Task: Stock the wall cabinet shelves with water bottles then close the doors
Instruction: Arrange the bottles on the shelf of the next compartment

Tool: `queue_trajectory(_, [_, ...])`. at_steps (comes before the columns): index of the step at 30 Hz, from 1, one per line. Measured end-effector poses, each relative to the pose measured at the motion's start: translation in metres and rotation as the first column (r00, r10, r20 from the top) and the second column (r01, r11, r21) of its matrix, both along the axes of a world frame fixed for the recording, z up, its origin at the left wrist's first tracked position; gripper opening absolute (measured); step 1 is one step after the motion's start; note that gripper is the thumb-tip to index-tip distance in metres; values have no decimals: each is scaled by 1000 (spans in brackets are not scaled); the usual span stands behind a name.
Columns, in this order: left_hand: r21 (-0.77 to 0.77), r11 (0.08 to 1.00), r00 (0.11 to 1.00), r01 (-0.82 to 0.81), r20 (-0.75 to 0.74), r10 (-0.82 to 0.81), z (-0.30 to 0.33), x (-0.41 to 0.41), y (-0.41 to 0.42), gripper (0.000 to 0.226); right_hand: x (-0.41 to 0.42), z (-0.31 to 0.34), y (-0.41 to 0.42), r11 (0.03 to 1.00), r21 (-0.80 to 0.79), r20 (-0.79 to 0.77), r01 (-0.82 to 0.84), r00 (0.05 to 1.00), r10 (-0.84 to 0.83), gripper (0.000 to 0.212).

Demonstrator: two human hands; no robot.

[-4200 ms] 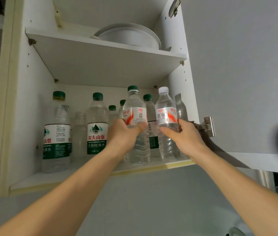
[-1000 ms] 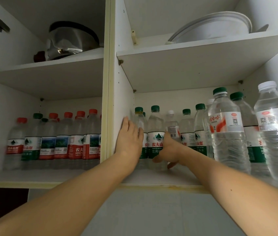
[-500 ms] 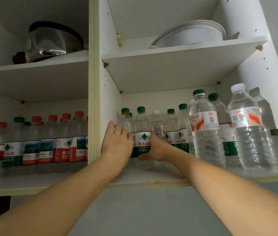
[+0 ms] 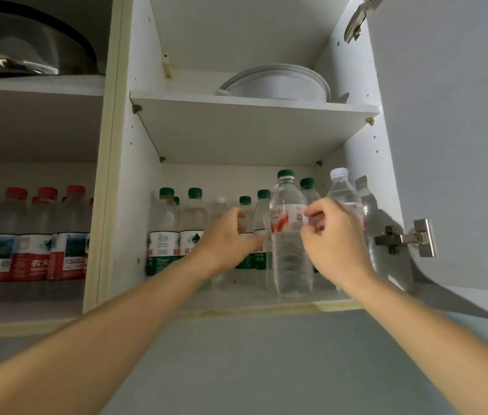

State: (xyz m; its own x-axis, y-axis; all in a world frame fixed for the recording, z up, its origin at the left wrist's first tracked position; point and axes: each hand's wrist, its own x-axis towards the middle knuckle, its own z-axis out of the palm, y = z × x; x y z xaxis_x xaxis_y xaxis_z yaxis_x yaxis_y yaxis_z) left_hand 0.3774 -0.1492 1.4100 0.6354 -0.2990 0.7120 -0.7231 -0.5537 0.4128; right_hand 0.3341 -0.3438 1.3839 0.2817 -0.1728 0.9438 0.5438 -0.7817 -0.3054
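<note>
Several clear water bottles stand on the lower shelf [image 4: 236, 307] of the right cabinet bay. A tall green-capped bottle with a red-and-white label [image 4: 289, 235] stands at the front. My left hand [image 4: 230, 235] hovers just left of it, fingers curled and apart, holding nothing. My right hand [image 4: 332, 235] is just right of it, fingers loosely curled, partly covering a white-capped bottle [image 4: 341, 193]. Neither hand clearly grips a bottle. Green-capped bottles with green labels [image 4: 162, 235] fill the left of this bay. Red-capped bottles [image 4: 66, 235] line the left bay's shelf.
The right cabinet door [image 4: 452, 145] stands open on its hinge [image 4: 407, 238]. A white bowl [image 4: 278, 85] sits on the upper right shelf, a steel pot [image 4: 27, 46] on the upper left. A vertical divider [image 4: 108, 175] separates the bays.
Both hands left the green-label bottles by the divider and moved right to flank the front red-and-white-label bottle. The view swung right, bringing the open door into sight.
</note>
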Motion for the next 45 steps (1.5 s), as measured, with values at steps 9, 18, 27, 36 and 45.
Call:
queue_trajectory(9, [-215, 972, 977, 91, -168, -129, -21, 15, -80, 86, 16, -24, -29, 995, -48, 91, 91, 992, -86, 40])
queue_trajectory(18, [-224, 968, 962, 116, -216, -165, -14, 16, -58, 68, 25, -35, -59, 961, 273, -296, 43, 954, 42, 84])
queue_trajectory(27, [-121, 987, 958, 108, -251, -136, -3, 23, -1, 41, 14, -41, -49, 927, 273, -269, -259, 904, 332, 67])
queue_trajectory(36, [-90, 996, 968, 8, -250, -30, 0, 26, 31, 44, 27, -32, 7, 865, 213, -362, -454, 786, 501, 63])
queue_trajectory(45, [-56, 995, 964, -78, -257, 62, 4, 29, 51, 43, 66, -14, 44, 707, 328, -472, -626, 540, 697, 84])
